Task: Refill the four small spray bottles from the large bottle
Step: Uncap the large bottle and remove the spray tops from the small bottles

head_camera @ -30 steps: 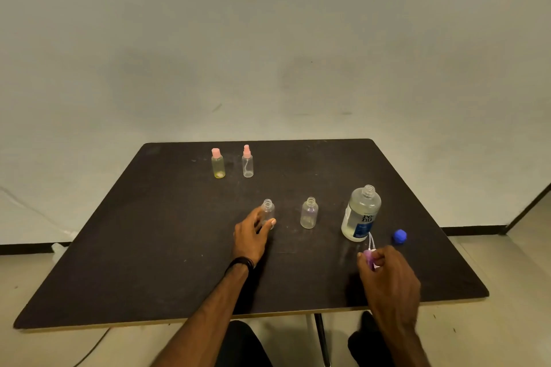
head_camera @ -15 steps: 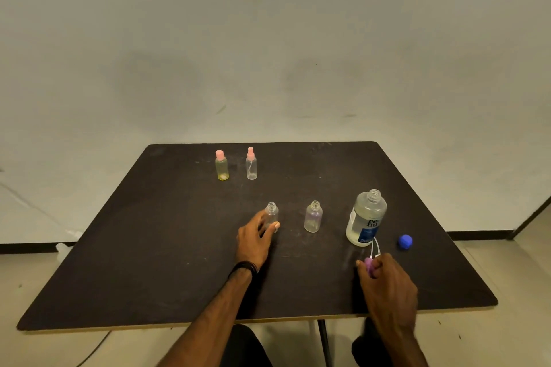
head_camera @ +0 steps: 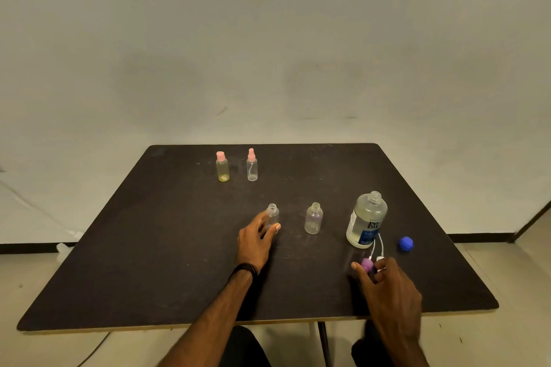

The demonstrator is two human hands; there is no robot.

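Observation:
Two small uncapped bottles stand mid-table. My left hand (head_camera: pixel 255 243) grips the left small bottle (head_camera: pixel 272 214) with thumb and fingers round its lower body. The other uncapped bottle (head_camera: pixel 313 219) stands free to its right. The large clear bottle (head_camera: pixel 368 219), blue-labelled and uncapped, stands further right, its blue cap (head_camera: pixel 405 244) lying beside it. My right hand (head_camera: pixel 389 289) pinches a purple spray head (head_camera: pixel 366 264) just in front of the large bottle. A white spray head (head_camera: pixel 380 259) with its tube sits against the fingers. At the back stand a yellowish bottle (head_camera: pixel 222 167) and a clear bottle (head_camera: pixel 252 166), both pink-capped.
The dark table (head_camera: pixel 149 262) has its front edge close to my body and its right edge just past the blue cap. A pale wall rises behind the table, and my knees show below the front edge.
My right hand has sunk slightly toward the table with the spray heads, its fingers spreading a little. My left hand stays on the same small bottle.

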